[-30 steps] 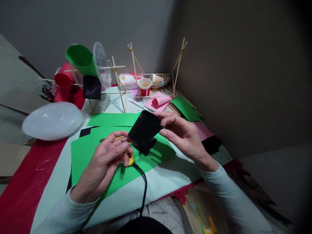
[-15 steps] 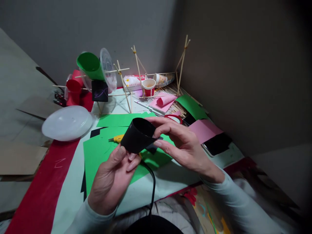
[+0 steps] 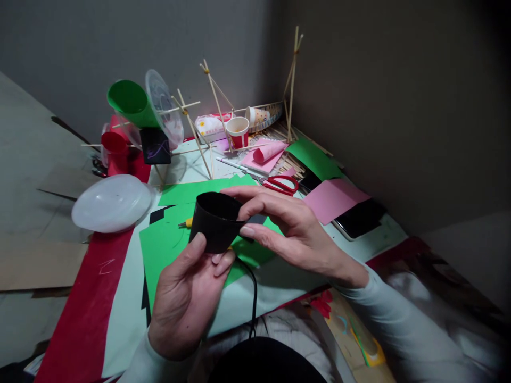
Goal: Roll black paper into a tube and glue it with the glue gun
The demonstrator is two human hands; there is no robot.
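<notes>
Both hands are shaping the black paper cone. Left hand cups it from below; right hand pinches the overlapping seam. Fixing that seam likely comes next.

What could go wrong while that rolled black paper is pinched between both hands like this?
The black paper ring is held only by fingertips of the left hand and right hand; loosening the pinch at its overlap might let it uncurl. Squeezing harder could crease it. The black cable runs right beneath the hands, so a wrist might snag it.
</notes>
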